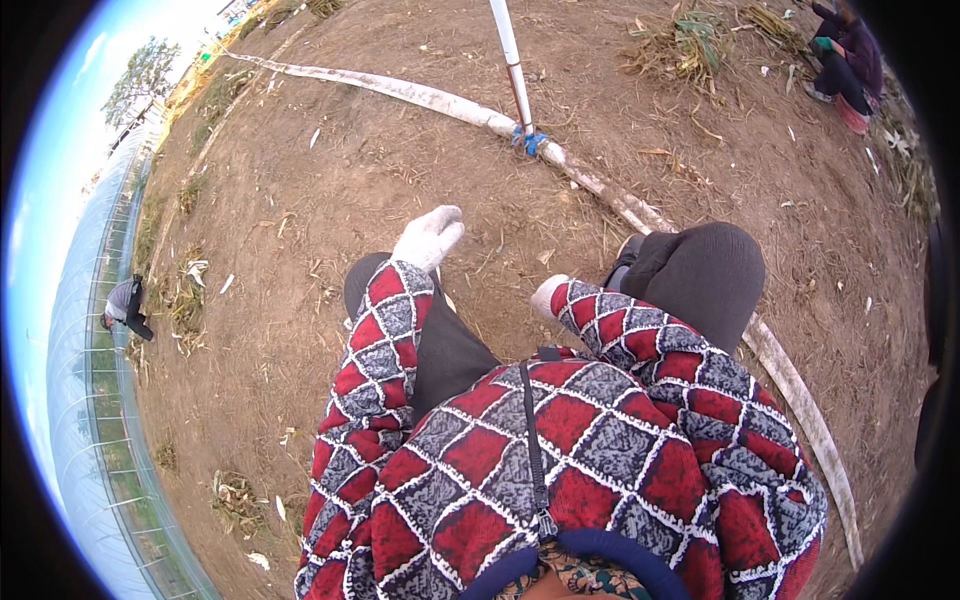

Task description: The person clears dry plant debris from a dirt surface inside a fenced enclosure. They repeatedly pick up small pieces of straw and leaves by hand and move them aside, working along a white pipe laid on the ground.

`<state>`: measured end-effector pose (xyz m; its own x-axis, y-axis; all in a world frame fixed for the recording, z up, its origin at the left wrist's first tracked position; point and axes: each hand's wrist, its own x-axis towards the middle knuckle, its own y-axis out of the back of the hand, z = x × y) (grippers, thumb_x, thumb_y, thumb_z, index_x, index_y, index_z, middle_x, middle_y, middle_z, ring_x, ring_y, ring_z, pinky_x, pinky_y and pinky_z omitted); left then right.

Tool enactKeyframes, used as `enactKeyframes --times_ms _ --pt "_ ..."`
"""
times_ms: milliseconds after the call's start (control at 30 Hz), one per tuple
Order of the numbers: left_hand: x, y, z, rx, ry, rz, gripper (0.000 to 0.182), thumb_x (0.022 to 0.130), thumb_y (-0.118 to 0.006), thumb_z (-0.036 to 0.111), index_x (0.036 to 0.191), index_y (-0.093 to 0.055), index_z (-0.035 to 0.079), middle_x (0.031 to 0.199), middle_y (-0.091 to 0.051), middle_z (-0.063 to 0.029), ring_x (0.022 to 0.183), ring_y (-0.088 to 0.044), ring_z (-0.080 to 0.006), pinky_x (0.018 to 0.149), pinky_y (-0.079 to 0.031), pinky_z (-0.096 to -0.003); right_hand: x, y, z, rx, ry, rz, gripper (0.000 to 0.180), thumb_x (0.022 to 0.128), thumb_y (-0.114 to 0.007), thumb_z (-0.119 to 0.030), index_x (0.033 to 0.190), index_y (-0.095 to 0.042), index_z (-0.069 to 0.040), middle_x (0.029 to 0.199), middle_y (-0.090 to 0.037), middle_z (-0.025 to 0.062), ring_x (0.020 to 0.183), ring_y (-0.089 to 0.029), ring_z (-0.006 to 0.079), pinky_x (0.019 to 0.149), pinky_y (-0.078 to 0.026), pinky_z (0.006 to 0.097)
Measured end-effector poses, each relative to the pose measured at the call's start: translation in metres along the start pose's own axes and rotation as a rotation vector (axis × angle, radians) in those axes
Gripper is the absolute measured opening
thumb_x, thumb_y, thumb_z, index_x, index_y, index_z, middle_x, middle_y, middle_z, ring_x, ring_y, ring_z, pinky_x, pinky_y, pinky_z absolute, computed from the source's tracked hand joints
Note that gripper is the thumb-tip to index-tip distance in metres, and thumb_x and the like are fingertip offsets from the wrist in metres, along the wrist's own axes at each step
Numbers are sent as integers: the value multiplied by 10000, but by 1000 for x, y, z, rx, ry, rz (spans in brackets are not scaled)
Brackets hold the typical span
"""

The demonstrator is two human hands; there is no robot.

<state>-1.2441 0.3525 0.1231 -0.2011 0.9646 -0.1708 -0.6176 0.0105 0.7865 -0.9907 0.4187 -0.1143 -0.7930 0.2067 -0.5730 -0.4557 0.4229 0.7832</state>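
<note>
My left hand (430, 238), in a white knit glove, is held over the bare soil (487, 315) by my left knee. Its back faces up, and the palm side is hidden. My right hand (547, 297) shows only as a pale gloved part at the sleeve cuff, low between my knees; its fingers cannot be seen. Beyond my knees, a dirty white flat hose (420, 96) lies across the ground. Blue material (529, 140) is tied around it where a white pipe (511, 60) meets it.
The hose (806, 424) also runs past my right knee. Dry plant stalks (686, 45) lie in a heap ahead. One person (847, 64) sits at the upper right; another person (126, 307) bends over near a plastic-covered greenhouse (90, 360) on the left.
</note>
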Motion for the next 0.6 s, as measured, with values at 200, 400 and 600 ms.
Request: enactKeyframes --times_ms 200,400,600 --pt "18 -31 -32 165 -395 -82 449 1006 -661 272 1379 -643 25 1280 -727 -201 1193 -706 -336 1040 -539 -405 31 0 -38 -61 -20 -141 346 906 -712 -208 1227 -789 -107 1198 -785 133 1116 -755 343 888 -617 485" --pt "-20 -18 -15 282 -315 -26 426 996 -673 270 1354 -659 40 1232 -729 -209 1145 -720 -338 1014 -547 -413 5 6 -42 -111 82 -113 341 904 -713 -208 1222 -792 -111 1189 -787 132 1110 -757 342 882 -619 483" --pt "-1 -15 35 157 -261 -154 453 986 -668 292 1368 -652 48 1241 -723 -189 1159 -701 -369 999 -544 -430 9 42 -19 -15 5 -113 335 873 -738 -185 1196 -804 -126 1161 -795 118 1102 -759 346 844 -622 476"
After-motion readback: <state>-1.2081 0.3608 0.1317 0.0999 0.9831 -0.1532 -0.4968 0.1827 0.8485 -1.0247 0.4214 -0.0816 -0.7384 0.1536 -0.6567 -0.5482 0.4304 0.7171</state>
